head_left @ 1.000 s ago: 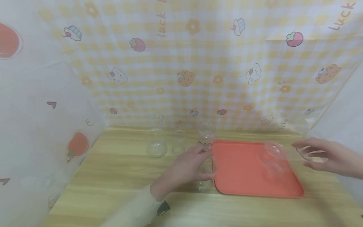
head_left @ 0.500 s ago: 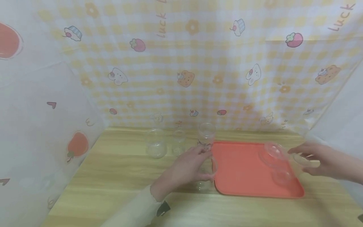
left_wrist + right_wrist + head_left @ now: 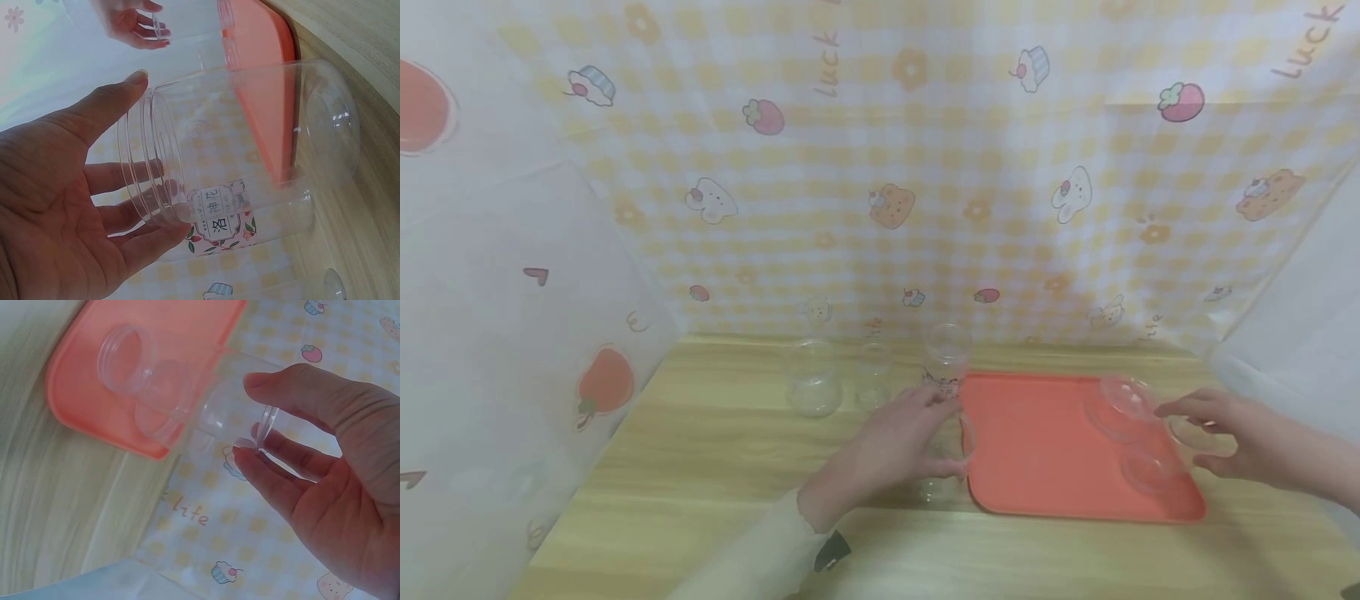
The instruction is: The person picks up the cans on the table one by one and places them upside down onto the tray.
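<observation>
My left hand holds a clear plastic jar by its ridged rim, thumb on one side and fingers on the other. That jar stands on the wooden table beside the left edge of a coral-red tray. At the tray's right side my right hand grips a second clear jar around its rim. This jar's round base is low over the tray; whether it touches cannot be told. Another clear jar sits on the tray just behind it.
Behind my left hand stands a clear jar with a printed pink label. Two more clear containers, a wide one and a narrow one, stand further left. Patterned cloth hangs along the table's back edge.
My right hand has moved left and down with its jar, bringing the jar's base over the tray's right side. The left hand and its jar have stayed put.
</observation>
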Available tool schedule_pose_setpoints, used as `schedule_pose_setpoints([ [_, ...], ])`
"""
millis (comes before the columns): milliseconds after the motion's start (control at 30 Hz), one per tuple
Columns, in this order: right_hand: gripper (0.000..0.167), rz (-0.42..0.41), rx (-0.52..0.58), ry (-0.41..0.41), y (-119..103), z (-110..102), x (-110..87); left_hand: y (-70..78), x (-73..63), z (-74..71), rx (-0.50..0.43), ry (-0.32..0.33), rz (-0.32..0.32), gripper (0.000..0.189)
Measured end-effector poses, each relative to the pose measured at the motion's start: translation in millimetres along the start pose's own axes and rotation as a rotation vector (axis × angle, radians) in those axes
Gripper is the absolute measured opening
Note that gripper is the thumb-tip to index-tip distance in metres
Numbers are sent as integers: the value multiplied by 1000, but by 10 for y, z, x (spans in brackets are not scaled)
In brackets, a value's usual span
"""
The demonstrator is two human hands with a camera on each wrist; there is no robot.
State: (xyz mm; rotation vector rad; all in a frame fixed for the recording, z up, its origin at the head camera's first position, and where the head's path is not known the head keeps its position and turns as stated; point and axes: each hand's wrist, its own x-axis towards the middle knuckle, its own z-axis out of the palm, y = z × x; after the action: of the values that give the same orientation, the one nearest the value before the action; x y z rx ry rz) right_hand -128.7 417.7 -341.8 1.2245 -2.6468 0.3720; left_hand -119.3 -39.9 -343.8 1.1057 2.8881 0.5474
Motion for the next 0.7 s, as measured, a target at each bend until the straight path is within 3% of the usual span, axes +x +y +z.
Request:
schedule_pose_setpoints([
  [467,87,16,-3,4,-12,27,-28,-15,0,10,-4,3,-3,71],
  [700,86,33,-41,-39,-32,23,-9,-11,-3,2,-13,-2,-11,71],
])
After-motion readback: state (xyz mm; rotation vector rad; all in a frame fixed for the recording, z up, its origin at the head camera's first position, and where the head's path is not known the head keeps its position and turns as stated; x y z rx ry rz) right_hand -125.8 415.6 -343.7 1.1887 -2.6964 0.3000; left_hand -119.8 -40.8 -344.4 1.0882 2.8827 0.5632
